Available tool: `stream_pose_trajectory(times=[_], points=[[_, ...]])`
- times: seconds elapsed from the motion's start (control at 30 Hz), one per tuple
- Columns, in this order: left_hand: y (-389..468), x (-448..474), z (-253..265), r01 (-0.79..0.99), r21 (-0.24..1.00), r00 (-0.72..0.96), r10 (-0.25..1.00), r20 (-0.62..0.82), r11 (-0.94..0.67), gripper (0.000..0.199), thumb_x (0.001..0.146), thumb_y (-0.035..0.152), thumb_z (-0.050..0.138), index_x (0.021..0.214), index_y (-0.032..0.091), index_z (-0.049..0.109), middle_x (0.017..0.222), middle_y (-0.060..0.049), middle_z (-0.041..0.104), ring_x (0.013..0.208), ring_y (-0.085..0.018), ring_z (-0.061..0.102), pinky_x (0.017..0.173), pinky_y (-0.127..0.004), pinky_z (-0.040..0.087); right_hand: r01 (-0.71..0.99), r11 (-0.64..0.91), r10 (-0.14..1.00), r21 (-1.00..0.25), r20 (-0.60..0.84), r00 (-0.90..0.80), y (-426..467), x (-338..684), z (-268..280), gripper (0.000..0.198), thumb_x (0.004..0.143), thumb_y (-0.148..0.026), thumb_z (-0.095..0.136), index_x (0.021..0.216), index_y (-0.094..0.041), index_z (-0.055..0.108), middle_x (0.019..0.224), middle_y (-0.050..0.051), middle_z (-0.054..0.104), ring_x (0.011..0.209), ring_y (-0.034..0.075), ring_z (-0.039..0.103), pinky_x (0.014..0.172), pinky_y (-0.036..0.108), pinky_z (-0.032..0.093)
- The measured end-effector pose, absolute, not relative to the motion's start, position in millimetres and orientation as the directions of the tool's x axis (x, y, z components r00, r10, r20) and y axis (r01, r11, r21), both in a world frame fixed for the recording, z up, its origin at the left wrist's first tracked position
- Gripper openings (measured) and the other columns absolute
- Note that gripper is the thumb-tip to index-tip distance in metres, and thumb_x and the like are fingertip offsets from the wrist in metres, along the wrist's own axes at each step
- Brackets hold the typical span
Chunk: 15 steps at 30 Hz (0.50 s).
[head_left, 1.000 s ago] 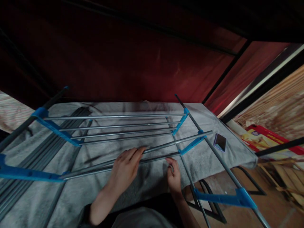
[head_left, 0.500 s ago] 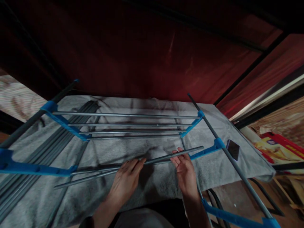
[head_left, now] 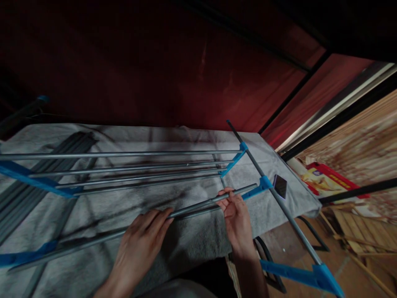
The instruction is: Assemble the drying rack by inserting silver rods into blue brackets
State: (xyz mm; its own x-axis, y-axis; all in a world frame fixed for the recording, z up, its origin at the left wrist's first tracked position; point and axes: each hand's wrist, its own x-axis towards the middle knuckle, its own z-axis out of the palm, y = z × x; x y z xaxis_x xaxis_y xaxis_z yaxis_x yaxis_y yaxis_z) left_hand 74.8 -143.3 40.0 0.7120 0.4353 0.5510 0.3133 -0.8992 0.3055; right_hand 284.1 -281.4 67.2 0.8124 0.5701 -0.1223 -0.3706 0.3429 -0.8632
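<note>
A long grey metal tube (head_left: 190, 208) slants across the front of a partly built rack, its right end slightly raised. My left hand (head_left: 141, 236) is closed over the tube from above, left of its middle. Near the right end, my right hand (head_left: 235, 219) has its thumb and fingers closed around it. Just behind runs another rod (head_left: 204, 211), joined to the blue plastic bracket (head_left: 263, 184) on the rack's right upright pole (head_left: 288, 213). Farther back, several parallel rods (head_left: 149, 167) span between a blue left bracket (head_left: 51, 182) and a blue right bracket (head_left: 235, 159).
Grey cloth (head_left: 198, 142) covers the table under the rack. A bundle of loose tubes (head_left: 40, 178) lies at left. A phone (head_left: 280, 186) rests beyond the right pole. A red-and-yellow box (head_left: 328, 180) and a wooden slatted piece (head_left: 361, 229) are at right.
The view has turned right, so the rack sits farther left in it. My right hand's fingers, looser before, have closed around the tube. My left hand still holds it.
</note>
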Motion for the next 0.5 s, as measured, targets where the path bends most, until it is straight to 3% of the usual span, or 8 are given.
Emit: stream_pose_trajectory(times=[0.17,0.5], points=[[-143.8,77.6,44.1,0.298,0.287,0.72,0.412,0.559,-0.91,0.033,0.107,0.037,0.04,0.124,0.026,0.066,0.104,-0.002,0.076,0.087,-0.019,0.07,0.081,-0.034,0.054,-0.47,0.393,0.58,-0.791,-0.183,0.793,-285.3,283.8,74.4,0.022,0.086,-0.039,0.074,0.1,-0.023,0.066,0.097,0.0,0.065,0.069,0.011,0.057,0.062,0.025,0.049],[-145.9,82.4,53.3,0.265,0.227,0.723,0.349,0.596,-0.937,0.031,0.107,0.033,0.04,0.121,0.023,0.066,0.1,-0.002,0.076,0.087,-0.019,0.069,0.081,-0.034,0.053,-0.48,0.421,0.576,-0.77,-0.182,0.797,-290.0,286.9,75.5,0.021,0.084,-0.037,0.075,0.098,-0.023,0.066,0.096,0.001,0.067,0.072,0.012,0.059,0.063,0.024,0.05]])
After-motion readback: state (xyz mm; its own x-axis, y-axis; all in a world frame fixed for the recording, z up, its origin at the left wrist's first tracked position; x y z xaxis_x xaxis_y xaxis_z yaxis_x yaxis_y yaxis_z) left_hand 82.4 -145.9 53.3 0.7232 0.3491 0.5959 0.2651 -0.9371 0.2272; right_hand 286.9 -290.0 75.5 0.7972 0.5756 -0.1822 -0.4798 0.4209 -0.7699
